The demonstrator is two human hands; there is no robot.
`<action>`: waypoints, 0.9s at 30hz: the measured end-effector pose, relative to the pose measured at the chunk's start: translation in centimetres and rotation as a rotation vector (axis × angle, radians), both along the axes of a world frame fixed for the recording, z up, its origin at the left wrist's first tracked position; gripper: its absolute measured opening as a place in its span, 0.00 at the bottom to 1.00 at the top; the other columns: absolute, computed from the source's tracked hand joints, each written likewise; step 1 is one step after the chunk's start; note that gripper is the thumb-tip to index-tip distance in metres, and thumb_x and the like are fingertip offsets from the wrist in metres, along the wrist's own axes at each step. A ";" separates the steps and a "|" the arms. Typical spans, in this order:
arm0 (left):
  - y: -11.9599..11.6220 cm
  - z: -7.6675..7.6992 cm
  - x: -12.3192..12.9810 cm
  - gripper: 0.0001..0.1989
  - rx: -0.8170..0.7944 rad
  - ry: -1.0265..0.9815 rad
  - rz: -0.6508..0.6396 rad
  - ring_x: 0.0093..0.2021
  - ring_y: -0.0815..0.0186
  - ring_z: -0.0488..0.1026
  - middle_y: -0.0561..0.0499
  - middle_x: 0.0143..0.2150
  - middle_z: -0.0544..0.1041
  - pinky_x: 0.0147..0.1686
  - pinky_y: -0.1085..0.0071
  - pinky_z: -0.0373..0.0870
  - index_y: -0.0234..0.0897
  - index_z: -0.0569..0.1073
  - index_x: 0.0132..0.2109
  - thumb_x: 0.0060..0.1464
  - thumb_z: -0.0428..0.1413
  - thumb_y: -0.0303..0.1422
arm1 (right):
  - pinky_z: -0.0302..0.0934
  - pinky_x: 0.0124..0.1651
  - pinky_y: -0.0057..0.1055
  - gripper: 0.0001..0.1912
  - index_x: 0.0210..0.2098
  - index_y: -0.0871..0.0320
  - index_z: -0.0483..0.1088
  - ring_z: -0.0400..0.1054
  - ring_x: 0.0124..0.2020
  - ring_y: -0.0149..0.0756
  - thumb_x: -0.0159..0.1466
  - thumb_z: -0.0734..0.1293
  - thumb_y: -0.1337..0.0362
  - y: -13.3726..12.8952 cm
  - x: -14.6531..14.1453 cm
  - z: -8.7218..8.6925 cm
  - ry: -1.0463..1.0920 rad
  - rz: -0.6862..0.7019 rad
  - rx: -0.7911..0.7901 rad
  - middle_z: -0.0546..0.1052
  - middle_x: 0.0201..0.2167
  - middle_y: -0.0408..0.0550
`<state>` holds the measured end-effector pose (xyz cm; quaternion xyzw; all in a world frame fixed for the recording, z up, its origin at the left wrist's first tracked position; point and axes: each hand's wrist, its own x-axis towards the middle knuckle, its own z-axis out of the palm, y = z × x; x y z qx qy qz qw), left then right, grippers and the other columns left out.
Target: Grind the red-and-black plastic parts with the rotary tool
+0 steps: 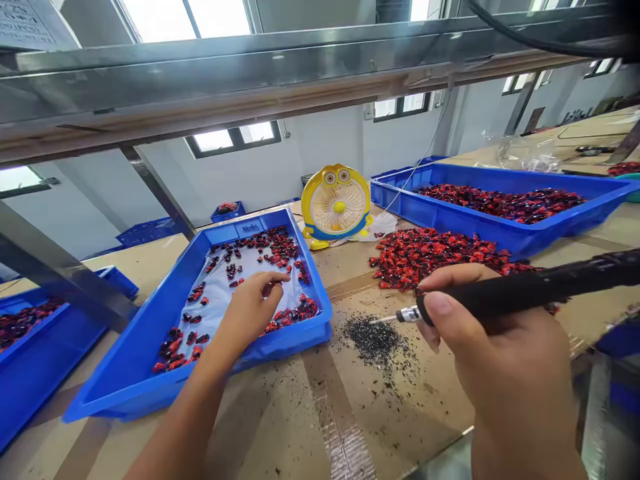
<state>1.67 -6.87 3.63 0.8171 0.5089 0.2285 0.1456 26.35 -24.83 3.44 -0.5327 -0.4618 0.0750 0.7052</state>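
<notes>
My right hand [500,347] grips a black rotary grinder handpiece [490,293] with a silver collar and thin pale bit. The bit points left, above a heap of black shavings [375,339] on the table. My left hand [255,300] reaches over a blue tray [320,313] at left, index finger stretched out and the others curled. I see nothing held in it. Small red-and-black plastic parts [280,247] lie scattered on the tray's white liner [215,303], some close to my left fingertips. A large pile of similar parts [440,257] lies beyond my right hand.
A yellow fan [337,207] stands between the tray and another blue tray [530,230] full of parts at back right. A metal shelf beam [250,73] crosses overhead, its post [65,267] at left. Another blue tray [45,373] is at far left.
</notes>
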 end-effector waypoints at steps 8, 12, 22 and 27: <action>-8.7 -4.5 1.8 0.20 -0.024 -0.400 -0.131 0.39 0.62 0.85 0.48 0.47 0.86 0.42 0.66 0.84 0.45 0.79 0.65 0.69 0.59 0.38 | 0.71 0.25 0.31 0.16 0.40 0.53 0.79 0.75 0.25 0.37 0.60 0.79 0.50 0.1 0.8 -1.4 0.051 0.000 -0.047 0.77 0.26 0.43; -11.0 -7.1 1.6 0.11 -0.036 -0.503 -0.101 0.39 0.62 0.86 0.51 0.43 0.89 0.44 0.67 0.86 0.47 0.87 0.53 0.65 0.66 0.34 | 0.71 0.26 0.33 0.17 0.40 0.53 0.79 0.76 0.27 0.40 0.60 0.79 0.48 0.0 0.7 -2.0 -0.015 0.005 -0.014 0.78 0.27 0.44; -11.7 -8.1 1.5 0.12 0.293 -0.465 -0.330 0.41 0.65 0.88 0.53 0.45 0.91 0.44 0.71 0.81 0.46 0.84 0.57 0.70 0.65 0.29 | 0.67 0.26 0.32 0.04 0.40 0.53 0.78 0.73 0.26 0.32 0.68 0.74 0.60 1.7 -3.5 -5.5 0.024 0.086 0.281 0.77 0.30 0.41; -12.4 -8.5 1.3 0.11 0.251 -0.429 -0.257 0.35 0.69 0.84 0.55 0.40 0.90 0.39 0.71 0.75 0.44 0.82 0.58 0.71 0.65 0.35 | 0.64 0.26 0.39 0.09 0.38 0.54 0.76 0.71 0.27 0.34 0.68 0.74 0.56 2.2 -4.3 -6.3 0.062 0.037 0.274 0.74 0.32 0.43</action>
